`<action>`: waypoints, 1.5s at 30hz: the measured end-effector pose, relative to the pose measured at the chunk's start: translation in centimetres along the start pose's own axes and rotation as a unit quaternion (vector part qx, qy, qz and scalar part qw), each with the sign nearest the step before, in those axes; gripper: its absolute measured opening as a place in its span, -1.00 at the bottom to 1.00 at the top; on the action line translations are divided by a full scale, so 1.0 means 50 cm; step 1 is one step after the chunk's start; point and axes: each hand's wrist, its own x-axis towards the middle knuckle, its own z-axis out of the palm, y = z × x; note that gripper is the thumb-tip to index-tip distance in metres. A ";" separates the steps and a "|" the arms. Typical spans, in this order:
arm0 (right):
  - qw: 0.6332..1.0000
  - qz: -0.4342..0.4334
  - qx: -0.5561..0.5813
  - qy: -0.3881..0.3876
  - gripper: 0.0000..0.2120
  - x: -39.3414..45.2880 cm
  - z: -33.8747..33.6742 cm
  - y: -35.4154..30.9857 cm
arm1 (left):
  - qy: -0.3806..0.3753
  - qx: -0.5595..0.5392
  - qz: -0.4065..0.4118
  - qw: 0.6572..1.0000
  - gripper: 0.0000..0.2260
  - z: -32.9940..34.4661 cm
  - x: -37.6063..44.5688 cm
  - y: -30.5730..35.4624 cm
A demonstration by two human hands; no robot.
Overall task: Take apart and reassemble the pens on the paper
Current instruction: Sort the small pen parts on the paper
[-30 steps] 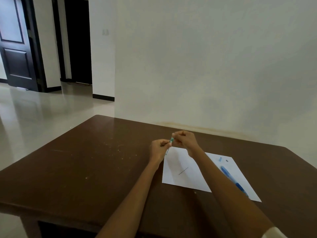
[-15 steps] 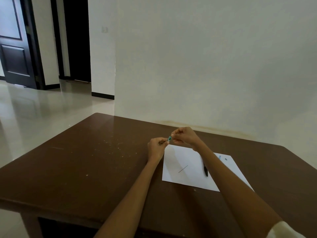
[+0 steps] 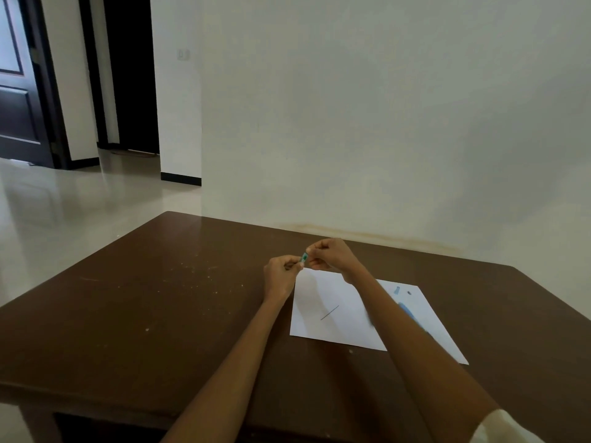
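Dim, soft daylight; wide-angle warp, slight blur.

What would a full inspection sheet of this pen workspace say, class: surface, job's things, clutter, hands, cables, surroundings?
Surface: brown wooden table, scuffed, with pale specks left of the hands; a white paper sheet lies flat on it.
Job's things: small teal pen part held above the paper's far left corner; thin refill lying on the sheet; blue pen barrel partly hidden by the right forearm; small pale blue piece and tiny dark piece near the far right corner.
Clutter: nothing seen.
Hands: left hand and right hand both pinch the teal part between them.
Cables: nothing seen.
Surroundings: plain white wall, glossy tiled floor, dark door at the far left.
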 end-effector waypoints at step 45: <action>1.000 -0.016 0.010 -0.007 -0.91 -0.010 -0.027 0.037 | -0.062 -0.033 -0.019 0.997 -0.84 0.024 -0.019 0.015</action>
